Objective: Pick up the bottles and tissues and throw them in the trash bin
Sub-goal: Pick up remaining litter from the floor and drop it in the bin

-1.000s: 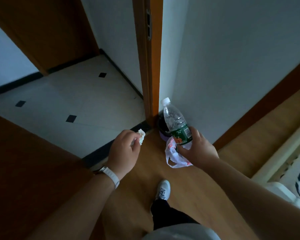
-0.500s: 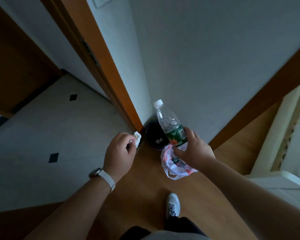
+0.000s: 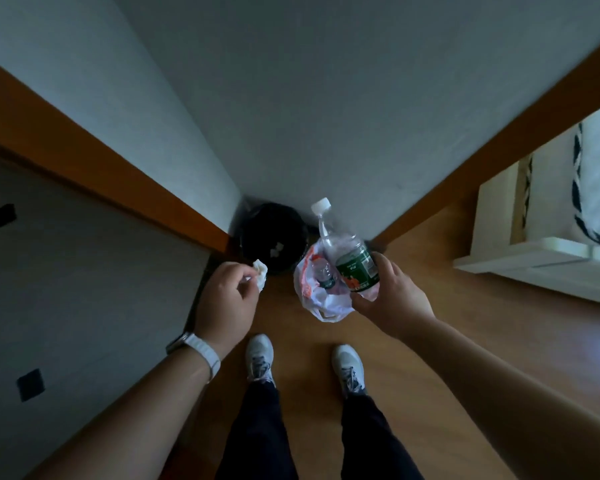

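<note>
Wooden floor (image 3: 430,306), warm brown, meets a pale wall (image 3: 326,98) at a room corner; brown skirting board (image 3: 465,168) along the right.

- Trash bin (image 3: 257,233): black and round, standing on the floor in the corner, with a few small white scraps (image 3: 276,252) inside.
- Left hand (image 3: 227,303): grip curled, thumb and fingertips pinching a crumpled white tissue (image 3: 260,270). The tissue sits at the bin's near-left edge in this view. White-strapped watch (image 3: 201,351) on the wrist.
- Right hand (image 3: 392,303): grip wrapped round the lower body of a large bottle (image 3: 352,261), clear plastic with a green label, its white cap (image 3: 321,205) pointing towards the wall. It is held tilted, just right of the bin.
- Plastic bag (image 3: 321,303): white with red print, open-mouthed, bunched at the same hand below the bottle and clear of the floor.
- Small bottle (image 3: 324,273): clear, lying inside the bag.
- Shoes, pale: left (image 3: 260,355) and right (image 3: 347,367), planted apart on the floor below the hands, dark trousers (image 3: 257,427) above them.
- Door frame (image 3: 101,168): brown wood, left of the bin; grey tiled floor (image 3: 84,271) with black diamond insets beyond it.
- Bed frame (image 3: 534,258): white, at the right edge.
</note>
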### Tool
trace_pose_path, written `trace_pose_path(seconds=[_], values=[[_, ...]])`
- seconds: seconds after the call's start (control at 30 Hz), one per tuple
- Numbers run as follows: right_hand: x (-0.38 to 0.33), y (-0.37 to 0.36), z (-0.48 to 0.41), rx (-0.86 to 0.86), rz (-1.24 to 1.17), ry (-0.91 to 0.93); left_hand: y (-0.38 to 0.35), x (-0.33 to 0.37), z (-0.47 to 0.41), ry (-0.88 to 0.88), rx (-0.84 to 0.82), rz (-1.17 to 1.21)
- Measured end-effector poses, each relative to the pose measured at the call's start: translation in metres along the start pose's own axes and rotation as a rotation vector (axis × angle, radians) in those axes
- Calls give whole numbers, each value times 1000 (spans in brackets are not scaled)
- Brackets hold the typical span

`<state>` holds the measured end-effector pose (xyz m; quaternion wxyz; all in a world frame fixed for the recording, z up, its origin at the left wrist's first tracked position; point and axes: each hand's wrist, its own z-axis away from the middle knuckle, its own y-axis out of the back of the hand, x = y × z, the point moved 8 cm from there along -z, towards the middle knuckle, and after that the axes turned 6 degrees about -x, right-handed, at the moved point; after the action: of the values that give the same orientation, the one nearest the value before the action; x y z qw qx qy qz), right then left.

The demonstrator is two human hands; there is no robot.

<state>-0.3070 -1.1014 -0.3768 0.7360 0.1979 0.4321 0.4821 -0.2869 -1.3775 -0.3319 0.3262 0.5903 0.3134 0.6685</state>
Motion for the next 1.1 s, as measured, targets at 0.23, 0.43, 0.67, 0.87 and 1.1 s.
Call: trace_pose_path(seconds=[0.23, 0.43, 0.67, 0.87, 1.1], values=[[43, -107, -91, 44, -25, -137, -120, -121, -73, -4, -163, 2], [111, -206, -163, 70, 8, -186, -234, -230, -124, 37, -243, -63], [178, -294, -229, 82, -22, -192, -328, -313, -163, 126, -277, -114], [184, -310, -237, 75, -83, -223, -339, -312, -145, 123, -349, -91], [143, -238, -200, 85, 9, -175, -280, -242, -123, 55, -469, -97]])
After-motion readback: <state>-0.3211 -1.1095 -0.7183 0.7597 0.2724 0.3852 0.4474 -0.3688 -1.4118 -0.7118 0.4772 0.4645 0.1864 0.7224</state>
